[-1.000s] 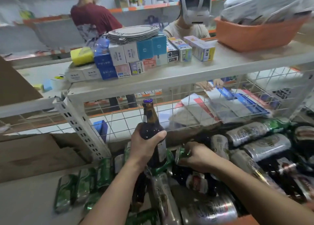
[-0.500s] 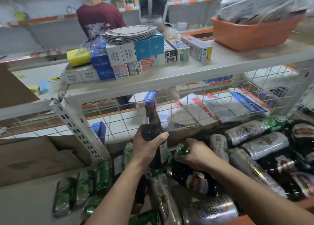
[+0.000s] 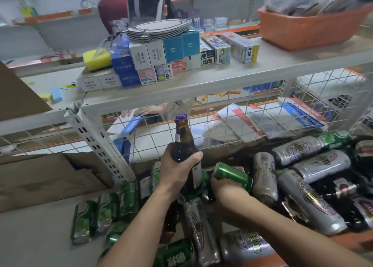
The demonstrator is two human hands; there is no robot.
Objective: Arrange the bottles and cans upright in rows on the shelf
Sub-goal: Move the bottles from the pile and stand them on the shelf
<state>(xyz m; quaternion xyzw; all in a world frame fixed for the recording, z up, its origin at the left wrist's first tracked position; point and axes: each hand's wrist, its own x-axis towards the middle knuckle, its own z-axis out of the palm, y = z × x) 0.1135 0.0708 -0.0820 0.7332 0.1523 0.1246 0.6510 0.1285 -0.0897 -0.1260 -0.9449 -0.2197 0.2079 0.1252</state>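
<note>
**Bottle up, can coming out of the pile**

Brown bottle [image 3: 184, 143] w/ purple cap stands upright in the left hand [image 3: 177, 171], fingers and thumb wrapped round its shoulder, base down among the heap at mid-shelf. Right hand [image 3: 226, 188] grips a green can [image 3: 232, 175] just beside it, fingers curled under the can.

Change vs. a second ago: the can was mostly hidden under that hand; now it's raised and tilted, most of its side showing. Bottle has barely shifted. Reads as one item per hand pulled free, neither yet set in a row. Task looks early, since nearly everything else lies flat: silver cans [image 3: 308, 202] to the right, more green cans [image 3: 84, 220] to the left.

Edges: wire mesh [image 3: 232, 125] close behind the bottle, upper shelf [image 3: 201, 85] not far above the cap, so little headroom for lifting; slotted post [image 3: 101, 145] at back left. Open room: bare shelf [image 3: 40, 236] surface at front left, beyond the lying green cans, prob. the easiest spot to start a row.
</note>
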